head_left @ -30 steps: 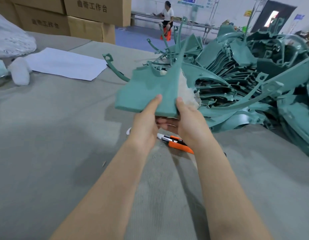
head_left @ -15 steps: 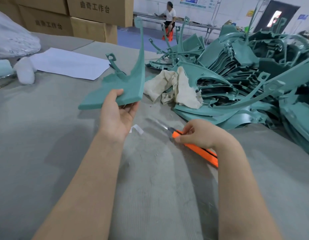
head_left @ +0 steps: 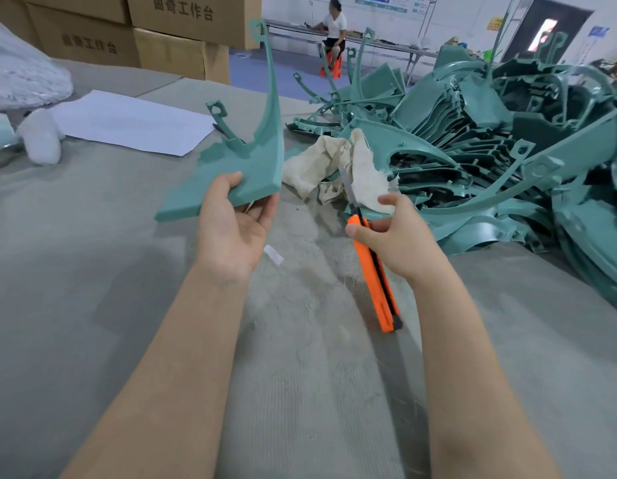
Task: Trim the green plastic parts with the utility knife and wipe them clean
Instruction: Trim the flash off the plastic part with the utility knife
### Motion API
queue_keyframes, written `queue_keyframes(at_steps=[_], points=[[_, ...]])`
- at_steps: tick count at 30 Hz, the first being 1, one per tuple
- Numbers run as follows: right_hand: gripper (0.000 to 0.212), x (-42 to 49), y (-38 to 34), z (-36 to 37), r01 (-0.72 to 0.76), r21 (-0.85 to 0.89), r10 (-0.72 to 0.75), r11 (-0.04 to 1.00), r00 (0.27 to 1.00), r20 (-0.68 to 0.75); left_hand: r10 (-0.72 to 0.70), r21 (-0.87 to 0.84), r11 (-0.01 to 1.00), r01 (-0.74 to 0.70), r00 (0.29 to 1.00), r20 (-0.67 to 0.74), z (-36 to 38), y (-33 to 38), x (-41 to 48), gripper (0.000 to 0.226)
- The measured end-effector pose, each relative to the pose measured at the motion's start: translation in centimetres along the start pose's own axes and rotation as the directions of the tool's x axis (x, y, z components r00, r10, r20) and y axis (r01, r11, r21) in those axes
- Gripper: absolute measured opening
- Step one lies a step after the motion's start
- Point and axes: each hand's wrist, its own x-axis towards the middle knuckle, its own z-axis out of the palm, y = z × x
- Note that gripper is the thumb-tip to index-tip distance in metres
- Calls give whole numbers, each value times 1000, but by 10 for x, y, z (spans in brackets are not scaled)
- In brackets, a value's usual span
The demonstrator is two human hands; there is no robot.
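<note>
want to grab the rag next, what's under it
The rag lies on the grey table cover and drapes over the edge of the green parts pile; green plastic shows below its right flap. Anything beneath its folds is hidden.

The left grip (head_left: 231,233) holds a plastic part (head_left: 251,167) above the table (head_left: 92,288), with the right grip (head_left: 400,240) and utility knife (head_left: 372,271) just right of it. Behind the knife a cloth (head_left: 334,164) lies against the pile of parts (head_left: 507,150) on the right. A paper sheet (head_left: 130,122) lies far left, boxes (head_left: 182,19) behind it; a scrap (head_left: 273,254), perhaps tape, lies between the grips.
</note>
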Motion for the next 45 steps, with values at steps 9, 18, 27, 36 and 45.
queue_keyframes(at_steps=[9, 18, 27, 36, 45], points=[[22, -1, -3, 11, 258, -12, -257, 966, 953, -161, -1, -62, 998, 3, 999, 39, 1, 0, -3, 6], [21, 7, 10, 15, -22, -543, 98, 839, 989, 110, -23, -119, 992, 31, 998, 66, 2, 1, -5, 7], [27, 5, 8, 14, 13, -425, -35, 905, 998, -44, -22, -106, 994, 28, 998, 55, 2, 1, -4, 7], [24, 4, 4, -2, 109, 288, -8, 951, 944, -330, -58, -68, 996, 65, 994, 88, 5, -3, -8, 7], [12, 7, 3, -2, 191, 295, -93, 936, 944, -316, -113, 169, 981, 91, 986, 124, 4, -2, -7, 16]])
